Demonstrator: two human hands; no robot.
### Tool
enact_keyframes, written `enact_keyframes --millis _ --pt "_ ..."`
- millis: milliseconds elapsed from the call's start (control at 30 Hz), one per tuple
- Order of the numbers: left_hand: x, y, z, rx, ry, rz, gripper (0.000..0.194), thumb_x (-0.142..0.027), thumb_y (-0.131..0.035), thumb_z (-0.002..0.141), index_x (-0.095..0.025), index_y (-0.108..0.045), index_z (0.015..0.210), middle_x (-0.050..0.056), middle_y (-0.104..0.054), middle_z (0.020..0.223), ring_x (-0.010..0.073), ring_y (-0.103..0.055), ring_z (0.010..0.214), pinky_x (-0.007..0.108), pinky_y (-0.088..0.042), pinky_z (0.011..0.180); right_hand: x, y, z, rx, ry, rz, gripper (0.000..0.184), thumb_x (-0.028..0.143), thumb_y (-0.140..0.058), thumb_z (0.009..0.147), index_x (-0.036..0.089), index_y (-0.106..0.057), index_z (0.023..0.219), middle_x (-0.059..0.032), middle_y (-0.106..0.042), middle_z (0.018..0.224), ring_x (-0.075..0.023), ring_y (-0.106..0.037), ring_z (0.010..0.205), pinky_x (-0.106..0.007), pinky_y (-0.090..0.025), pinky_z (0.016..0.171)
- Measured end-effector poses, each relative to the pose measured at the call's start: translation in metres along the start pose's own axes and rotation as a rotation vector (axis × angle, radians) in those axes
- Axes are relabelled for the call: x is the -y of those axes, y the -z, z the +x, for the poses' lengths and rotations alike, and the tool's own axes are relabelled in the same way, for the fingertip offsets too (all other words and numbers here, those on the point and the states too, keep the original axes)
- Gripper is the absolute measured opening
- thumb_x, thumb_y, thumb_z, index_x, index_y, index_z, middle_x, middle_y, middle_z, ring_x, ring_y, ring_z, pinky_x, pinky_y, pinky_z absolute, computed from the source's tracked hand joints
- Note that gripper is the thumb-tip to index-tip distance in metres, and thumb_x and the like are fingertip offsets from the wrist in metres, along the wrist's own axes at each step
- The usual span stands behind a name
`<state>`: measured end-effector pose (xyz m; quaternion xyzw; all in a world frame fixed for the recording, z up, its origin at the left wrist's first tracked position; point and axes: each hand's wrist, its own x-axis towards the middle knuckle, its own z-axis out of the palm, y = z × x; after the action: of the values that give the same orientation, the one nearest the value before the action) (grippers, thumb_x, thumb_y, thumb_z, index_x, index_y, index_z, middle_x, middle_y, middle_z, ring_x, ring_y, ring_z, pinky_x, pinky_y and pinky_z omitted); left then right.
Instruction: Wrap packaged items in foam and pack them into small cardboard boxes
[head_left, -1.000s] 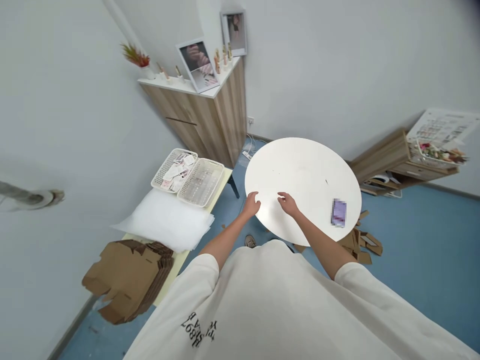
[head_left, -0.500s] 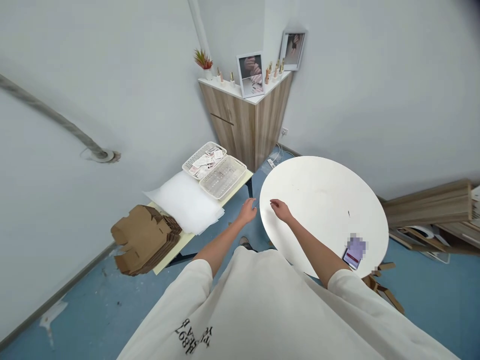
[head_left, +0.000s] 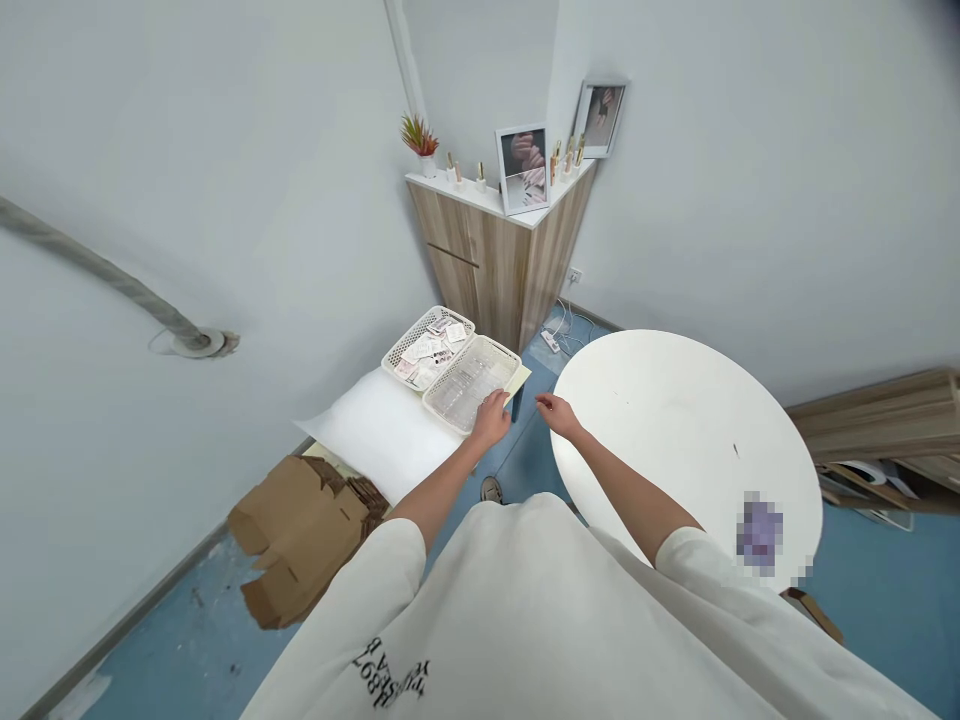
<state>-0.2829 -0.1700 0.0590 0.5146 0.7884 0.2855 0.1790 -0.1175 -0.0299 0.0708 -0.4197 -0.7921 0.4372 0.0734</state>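
Reaching beside the basket of clear pieces, whose long axis slants away rightward near the yellow table's corner, the loosely open left hand is nearer; the right hand, curled, pinch unclear, overlaps the round table's left edge

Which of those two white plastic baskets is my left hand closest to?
The white plastic basket holding clear, see-through pieces; your left hand is by its edge. The other basket, farther off, holds printed papers.
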Motion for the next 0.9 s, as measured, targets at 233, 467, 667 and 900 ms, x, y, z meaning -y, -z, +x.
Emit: enact_keyframes --millis 233,467,667,900 --pt "0.050 0.035 0.032 0.135 -0.034 0.249 0.057 -0.011 -0.046 0.089 -0.016 -0.048 0.145 0.014 -0.038 0.159 0.0307 -0.031 0.148 0.051 -0.029 0.118 0.053 -0.040 0.053 -0.037 0.014 -0.315 0.030 0.031 -0.056 0.094 0.025 -0.071 0.119 -0.0038 -0.072 0.119 -0.0221 -0.065 0.105 -0.032 -0.047 0.093" --pt "0.074 0.035 0.050 0.273 -0.084 0.327 0.063 -0.012 -0.043 0.090 -0.016 -0.039 0.153 0.014 -0.031 0.163 0.0319 -0.024 0.152 0.056 -0.018 0.121 0.082 -0.067 0.087 -0.007 0.044 -0.629 0.032 0.032 -0.049 0.098 0.024 -0.073 0.117 -0.0091 -0.071 0.121 -0.0296 -0.053 0.117 -0.041 -0.034 0.097" --pt "0.090 0.035 0.057 0.292 -0.141 0.354 0.065 -0.009 -0.043 0.089 -0.016 -0.038 0.154 0.013 -0.030 0.163 0.0299 -0.021 0.153 0.055 -0.014 0.123 0.091 -0.082 0.105 0.036 0.052 -0.774 0.037 0.030 -0.042 0.100 0.021 -0.074 0.114 -0.0151 -0.069 0.117 -0.0316 -0.049 0.116 -0.044 -0.029 0.096" --pt "0.098 0.041 0.057 0.295 -0.189 0.387 0.059 -0.016 -0.043 0.092 -0.016 -0.042 0.152 0.013 -0.035 0.162 0.0307 -0.026 0.151 0.054 -0.012 0.123 0.094 -0.092 0.111 0.066 0.033 -0.852 0.038 0.029 -0.040 0.100 0.017 -0.075 0.110 -0.0189 -0.064 0.119 -0.0339 -0.046 0.117 -0.046 -0.027 0.096"
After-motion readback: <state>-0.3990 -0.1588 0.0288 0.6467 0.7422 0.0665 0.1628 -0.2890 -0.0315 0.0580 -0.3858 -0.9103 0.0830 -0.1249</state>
